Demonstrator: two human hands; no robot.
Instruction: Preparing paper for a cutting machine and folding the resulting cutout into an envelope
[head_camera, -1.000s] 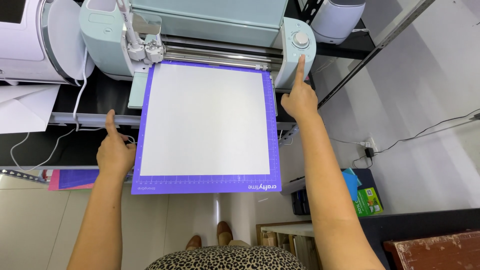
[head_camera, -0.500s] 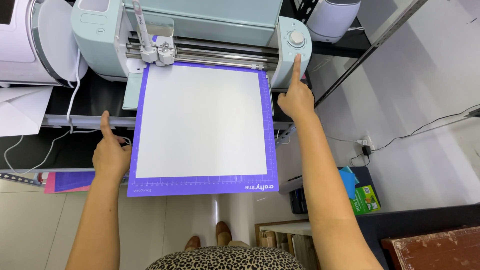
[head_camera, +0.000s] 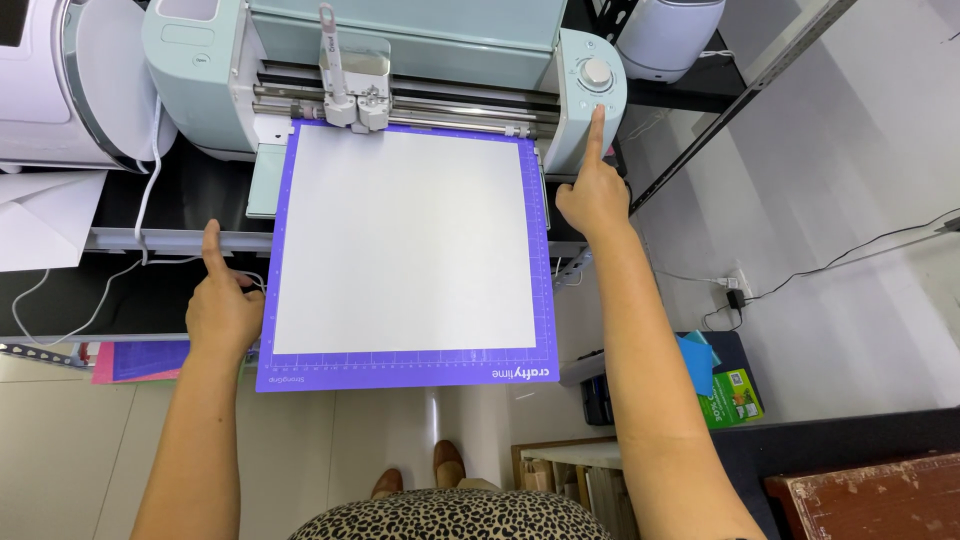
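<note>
The right hand (head_camera: 597, 198) has its fingers curled, gripping nothing, the forefinger pressing a button on the pale mint-green cutting machine (head_camera: 400, 60). The left hand (head_camera: 222, 305), likewise curled around nothing, points upward beside the square purple cutting mat (head_camera: 408, 370), whose white sheet (head_camera: 405, 240) lies under the machine's carriage.

Both forearms are bare from the elbow down, with no sleeves, watch, bracelet or rings showing on the left hand (head_camera: 222, 312) or the right hand (head_camera: 596, 200). The fingernails are short and plain. At the bottom edge of the view shows a garment (head_camera: 450, 515) in a leopard-spot print, dark blotches on pale cloth. Below it peek the toes of two brown shoes (head_camera: 418, 472).
</note>
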